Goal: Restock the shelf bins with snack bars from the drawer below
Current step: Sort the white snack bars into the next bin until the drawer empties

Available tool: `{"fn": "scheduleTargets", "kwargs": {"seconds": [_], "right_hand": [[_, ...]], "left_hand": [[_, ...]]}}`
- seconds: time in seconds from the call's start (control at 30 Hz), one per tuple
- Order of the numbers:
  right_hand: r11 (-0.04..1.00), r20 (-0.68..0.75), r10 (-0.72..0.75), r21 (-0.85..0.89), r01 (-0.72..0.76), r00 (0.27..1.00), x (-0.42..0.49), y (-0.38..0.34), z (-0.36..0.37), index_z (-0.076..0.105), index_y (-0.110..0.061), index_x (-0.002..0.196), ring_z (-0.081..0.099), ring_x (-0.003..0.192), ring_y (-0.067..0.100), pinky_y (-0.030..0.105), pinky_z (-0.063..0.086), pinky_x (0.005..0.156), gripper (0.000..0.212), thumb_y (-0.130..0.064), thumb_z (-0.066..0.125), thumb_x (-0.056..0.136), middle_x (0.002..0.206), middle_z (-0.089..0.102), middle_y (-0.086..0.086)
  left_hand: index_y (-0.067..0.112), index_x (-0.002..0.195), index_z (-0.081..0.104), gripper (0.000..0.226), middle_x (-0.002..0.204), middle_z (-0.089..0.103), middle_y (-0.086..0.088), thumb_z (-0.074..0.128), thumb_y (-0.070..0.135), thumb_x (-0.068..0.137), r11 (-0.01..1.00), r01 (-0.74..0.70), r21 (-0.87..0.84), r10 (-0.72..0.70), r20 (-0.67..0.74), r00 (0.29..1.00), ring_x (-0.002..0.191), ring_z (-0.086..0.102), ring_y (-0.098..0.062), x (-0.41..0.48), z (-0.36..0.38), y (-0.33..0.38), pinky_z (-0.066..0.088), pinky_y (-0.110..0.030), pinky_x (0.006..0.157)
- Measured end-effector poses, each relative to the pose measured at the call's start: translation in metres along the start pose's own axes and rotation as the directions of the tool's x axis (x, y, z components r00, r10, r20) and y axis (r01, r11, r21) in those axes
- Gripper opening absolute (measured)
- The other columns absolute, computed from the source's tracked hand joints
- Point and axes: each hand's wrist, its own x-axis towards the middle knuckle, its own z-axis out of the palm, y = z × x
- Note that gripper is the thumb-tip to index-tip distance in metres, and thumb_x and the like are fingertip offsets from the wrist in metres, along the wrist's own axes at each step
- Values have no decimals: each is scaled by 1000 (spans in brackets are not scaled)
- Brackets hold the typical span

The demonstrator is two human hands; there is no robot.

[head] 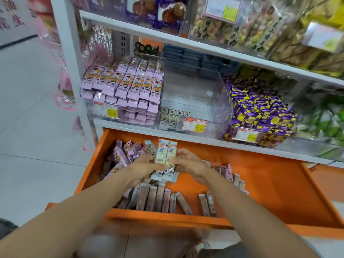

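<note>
Both hands hold a small stack of pale yellow snack bars [166,154] upright over the open orange drawer [260,185]. My left hand [144,167] grips the stack from the left, my right hand [188,162] from the right. More bars lie in the drawer: pink ones [126,152] at the back left, brownish ones [158,199] in a row near the front. Above the drawer, the middle clear bin [195,101] holds only a few pale yellow bars [172,118] at its front left. The left bin [104,112] is piled with pink bars [128,84].
A bin of purple and yellow packets [260,112] stands to the right of the middle bin. Price tags [194,124] hang on the bin fronts. White shelf boards [186,43] run above, stocked with other snacks. Grey tiled floor [28,127] lies to the left.
</note>
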Motion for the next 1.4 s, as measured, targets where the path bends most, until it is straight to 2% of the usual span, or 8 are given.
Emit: {"fn": "scheduleTargets", "kwargs": {"seconds": [0.2, 0.37, 0.6, 0.7, 0.83, 0.93, 1.17, 1.4], "right_hand": [[988, -101, -154, 11, 156, 983, -15, -32, 2, 54, -23, 125, 65, 111, 23, 45, 53, 94, 50, -27, 77, 82, 122, 66, 7], [975, -81, -222, -51, 218, 972, -24, -63, -10, 58, -20, 119, 68, 104, 21, 35, 56, 87, 38, -19, 74, 84, 115, 69, 7], [957, -153, -289, -64, 283, 945, -11, -137, -51, 60, -16, 115, 70, 89, 16, 37, 56, 83, 31, -12, 71, 86, 96, 72, 2], [947, -217, -320, -72, 312, 922, 5, -173, -78, 58, -15, 111, 69, 78, 11, 29, 59, 69, 26, -9, 69, 87, 89, 72, -1], [958, -279, -279, -145, 247, 919, 39, -200, -111, 57, -19, 110, 67, 74, 9, 27, 54, 67, 28, -11, 71, 87, 90, 69, 0], [955, -277, -228, -248, 159, 933, 65, -202, -122, 55, -18, 110, 65, 72, 10, 24, 55, 62, 31, -7, 71, 86, 93, 67, 4], [853, -274, -64, -514, -90, 960, 105, -174, -132, 49, -13, 129, 55, 70, 12, 15, 45, 48, 47, -7, 70, 87, 96, 57, 11], [848, -290, 116, -469, -247, 950, 119, -145, -133, 56, -18, 127, 58, 99, 21, 34, 44, 83, 45, -11, 73, 86, 111, 64, 7]], "left_hand": [[5, 108, 71, 56, 106, 74, -8, 89, 33, 64, 987, -79, 137, 74, 39, 997, 105, 68, -23, -13, 8, 24, 49, -36, 99], [8, 108, 71, 34, 98, 76, -2, 82, 14, 76, 972, -144, 183, 139, 42, 989, 87, 71, -12, -19, 13, 55, 54, -19, 78], [16, 111, 67, 32, 108, 70, -1, 69, 38, 89, 889, -386, 244, 385, 55, 921, 103, 65, -16, -13, 12, 124, 52, -30, 91], [15, 125, 60, 34, 118, 64, -3, 61, 31, 95, 730, -507, 458, 584, -32, 811, 110, 60, -18, 4, 2, 136, 49, -37, 98], [18, 139, 51, 44, 139, 54, -2, 55, 29, 96, 201, -485, 851, 698, 223, 681, 130, 45, -20, 27, -6, 131, 28, -34, 114], [22, 147, 41, 53, 150, 43, 1, 52, 32, 97, 39, -490, 871, 674, 339, 656, 141, 35, -16, 46, -7, 116, 10, -38, 122], [19, 140, 49, 55, 134, 59, 3, 44, 31, 87, -25, -552, 833, 798, 350, 491, 124, 50, -14, 67, -13, 95, 19, -30, 115], [16, 139, 52, 52, 130, 61, 2, 45, 27, 88, 33, -589, 807, 819, 316, 479, 122, 51, -14, 66, -10, 94, 22, -31, 114]]}}
